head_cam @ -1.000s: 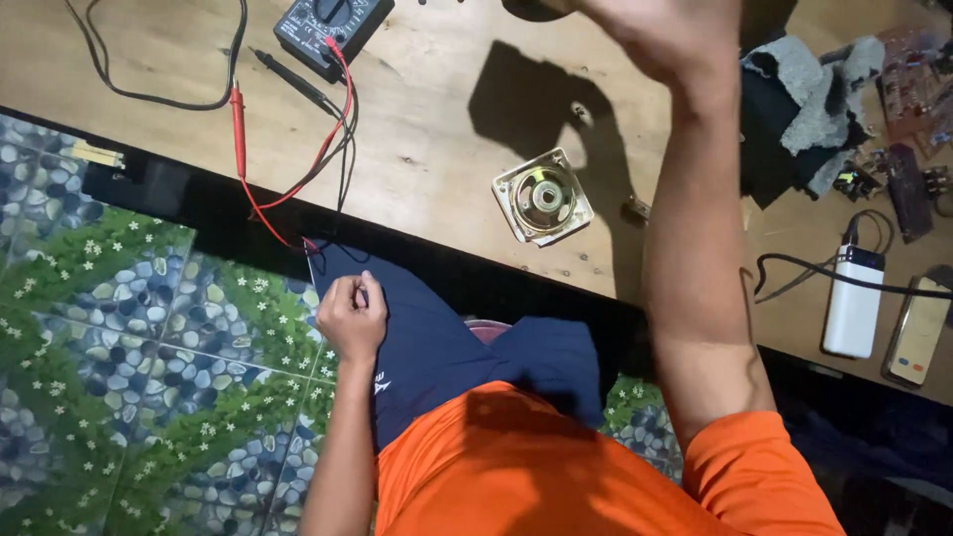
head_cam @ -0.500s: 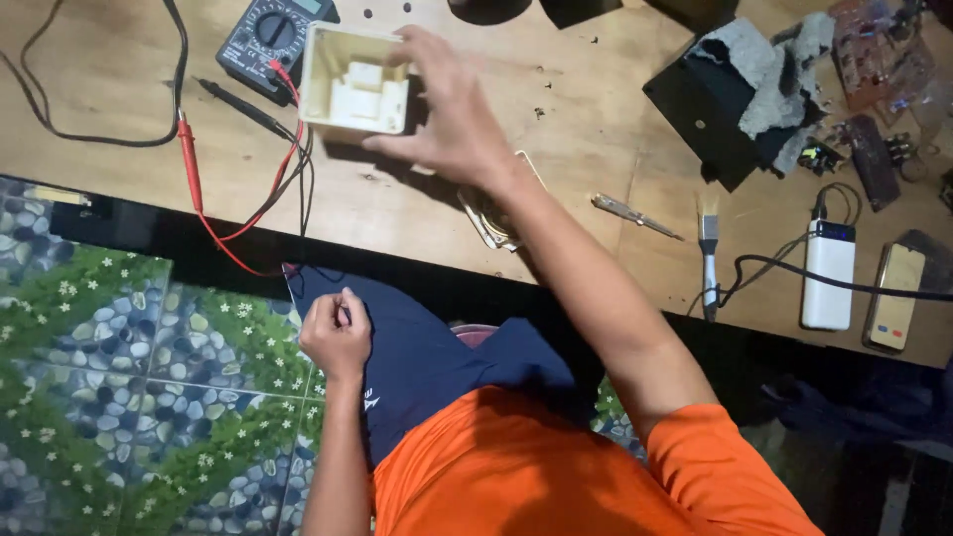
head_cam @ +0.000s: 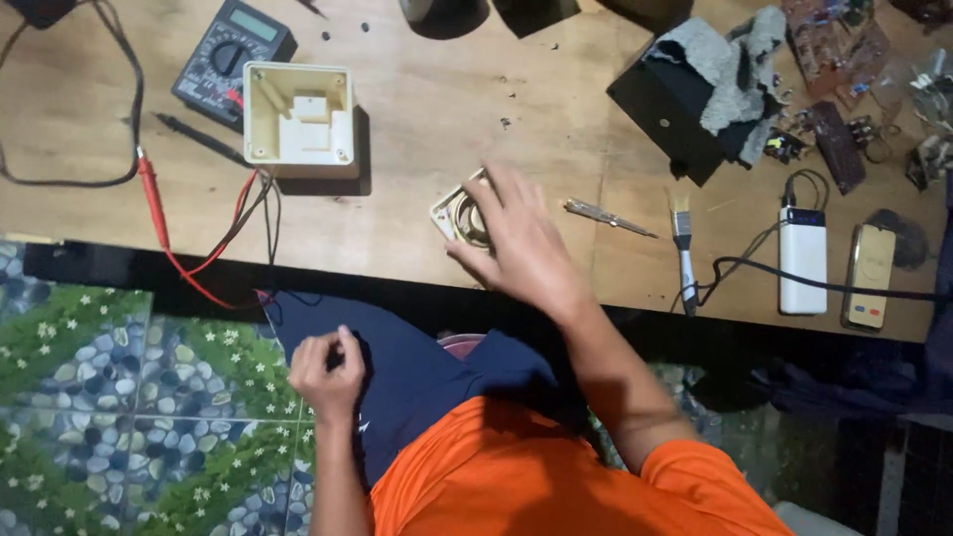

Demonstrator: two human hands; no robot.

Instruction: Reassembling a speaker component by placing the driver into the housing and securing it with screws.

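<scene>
Right hand (head_cam: pixel 521 238) spread over speaker (head_cam: pixel 459 213)

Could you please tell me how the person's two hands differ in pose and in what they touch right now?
The right hand is spread open, fingers extended, over the small speaker on the wooden table; the left hand is curled into a loose fist. The right hand reaches forward over the table, while the left hand rests on the dark blue shorts at the lap. Both are bare, and neither visibly grips a tool.

I sit at a worn wooden desk (head_cam: pixel 476 149); below me, the floor (head_cam: pixel 109 417) shows a pebble-and-flower pattern.
</scene>
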